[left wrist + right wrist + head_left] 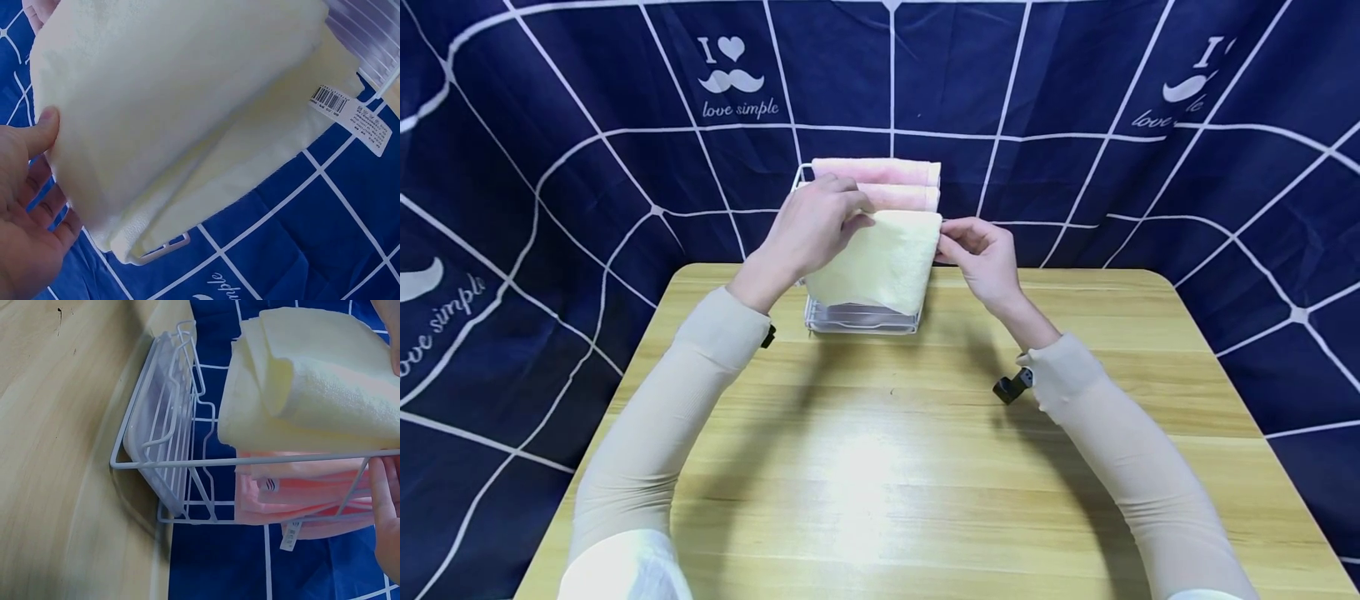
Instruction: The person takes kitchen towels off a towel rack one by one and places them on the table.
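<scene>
One pale-yellow towel (pixel 880 258) hangs before the near side of a single white wire rack (pixel 187 464); whether a bar already bears its weight cannot be told. The left hand (pixel 816 217) grips its upper left edge, thumb on the outer face and fingers behind. The right hand (pixel 988 258) pinches the opposite upper corner between thumb and forefinger, close to the rack's wire. Holding both ends probably keeps the top edge level and the folded layers from slumping.

Behind it, two pink towels, a rear one (pixel 876 172) and a nearer one (pixel 902 198), hang one behind the other, presumably so each has its own bar. One clear plastic tray (pixel 150 406) sits in the rack's base, perhaps to catch drips. Two labels show: a barcode label (pixel 353 119) on the yellow cloth and a small tag (pixel 290 535) among the pink. The rack stands at the far edge of one wooden table (pixel 865 467), against a navy grid-patterned curtain (pixel 940 75).
</scene>
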`<state>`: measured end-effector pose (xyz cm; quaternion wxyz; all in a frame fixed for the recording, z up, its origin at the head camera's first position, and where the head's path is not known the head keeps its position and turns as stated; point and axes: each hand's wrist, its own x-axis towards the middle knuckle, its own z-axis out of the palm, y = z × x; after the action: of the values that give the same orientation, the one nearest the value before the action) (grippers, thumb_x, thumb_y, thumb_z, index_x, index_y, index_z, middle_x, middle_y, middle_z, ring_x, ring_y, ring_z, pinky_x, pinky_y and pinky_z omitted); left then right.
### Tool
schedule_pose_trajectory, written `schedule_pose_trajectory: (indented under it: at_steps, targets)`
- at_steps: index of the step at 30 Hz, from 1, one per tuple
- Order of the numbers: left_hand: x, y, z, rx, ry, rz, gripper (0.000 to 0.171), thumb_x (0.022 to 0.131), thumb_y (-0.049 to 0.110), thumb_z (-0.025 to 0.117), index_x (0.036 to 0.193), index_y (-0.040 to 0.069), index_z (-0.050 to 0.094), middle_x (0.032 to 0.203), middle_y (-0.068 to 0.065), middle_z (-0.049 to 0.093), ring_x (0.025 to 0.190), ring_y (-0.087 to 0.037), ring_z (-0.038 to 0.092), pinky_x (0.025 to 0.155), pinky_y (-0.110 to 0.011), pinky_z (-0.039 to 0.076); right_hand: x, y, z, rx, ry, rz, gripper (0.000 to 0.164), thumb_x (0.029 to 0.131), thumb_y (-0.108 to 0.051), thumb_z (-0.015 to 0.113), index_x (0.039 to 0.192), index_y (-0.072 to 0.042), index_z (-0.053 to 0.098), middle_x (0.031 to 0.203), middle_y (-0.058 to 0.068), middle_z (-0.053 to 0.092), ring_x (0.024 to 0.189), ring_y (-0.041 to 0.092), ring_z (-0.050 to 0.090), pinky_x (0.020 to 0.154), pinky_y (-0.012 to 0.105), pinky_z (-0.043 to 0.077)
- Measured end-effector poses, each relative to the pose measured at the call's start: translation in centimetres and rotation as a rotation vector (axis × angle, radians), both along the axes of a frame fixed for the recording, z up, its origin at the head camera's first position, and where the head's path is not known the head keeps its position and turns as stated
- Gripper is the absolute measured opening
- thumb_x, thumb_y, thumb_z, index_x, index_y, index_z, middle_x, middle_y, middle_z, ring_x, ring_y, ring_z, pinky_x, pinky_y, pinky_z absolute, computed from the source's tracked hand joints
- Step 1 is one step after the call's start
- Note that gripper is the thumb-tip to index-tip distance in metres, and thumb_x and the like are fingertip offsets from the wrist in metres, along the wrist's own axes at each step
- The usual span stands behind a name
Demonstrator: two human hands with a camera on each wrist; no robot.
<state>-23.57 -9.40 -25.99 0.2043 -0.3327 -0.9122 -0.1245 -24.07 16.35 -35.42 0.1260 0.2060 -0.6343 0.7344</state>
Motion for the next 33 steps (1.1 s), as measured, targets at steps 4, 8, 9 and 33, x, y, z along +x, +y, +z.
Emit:
schedule_pose_trajectory:
  at_steps: [4,8,9,33]
  targets:
    - [0.1,-0.1,0.4,-0.003,-0.017,0.019,0.019,0.101,0.023,0.071,0.111,0.009,0.080,0.102,-0.010,0.076,0.099,-0.032,0.069,0.086,-0.047,0.057,-0.2,0.0,-0.1,0.004,-0.007,0.000,0.037,0.093,0.017,0.065,0.094,-0.018,0.077,0.087,-0.007,0.079,0.078,0.005,0.075,0.072,0.025,0.065]
    - [0.2,-0.2,0.7,0.026,-0.024,0.024,0.020,0.102,0.022,0.070,0.112,0.007,0.078,0.102,-0.012,0.073,0.101,-0.034,0.066,0.086,-0.048,0.056,-0.2,0.1,-0.2,-0.002,-0.011,0.009,0.036,0.093,0.017,0.065,0.095,-0.017,0.078,0.088,-0.007,0.079,0.080,0.005,0.075,0.074,0.026,0.065]
    - [0.2,-0.3,0.7,0.034,-0.023,0.020,0.019,0.103,0.022,0.069,0.111,0.006,0.077,0.102,-0.013,0.073,0.101,-0.034,0.065,0.086,-0.048,0.055,-0.2,0.1,-0.1,-0.002,-0.009,0.009,0.035,0.093,0.017,0.065,0.095,-0.016,0.077,0.088,-0.006,0.079,0.080,0.005,0.075,0.074,0.026,0.065]
    - [0.6,-1.9,3.0,0.146,-0.025,-0.030,0.020,0.101,0.019,0.071,0.112,0.002,0.076,0.099,-0.018,0.071,0.095,-0.037,0.061,0.088,-0.048,0.050,0.0,0.1,-0.2,-0.007,-0.017,-0.001,0.011,0.094,0.014,0.067,0.101,0.008,0.072,0.087,-0.004,0.079,0.080,0.007,0.076,0.075,0.026,0.065]
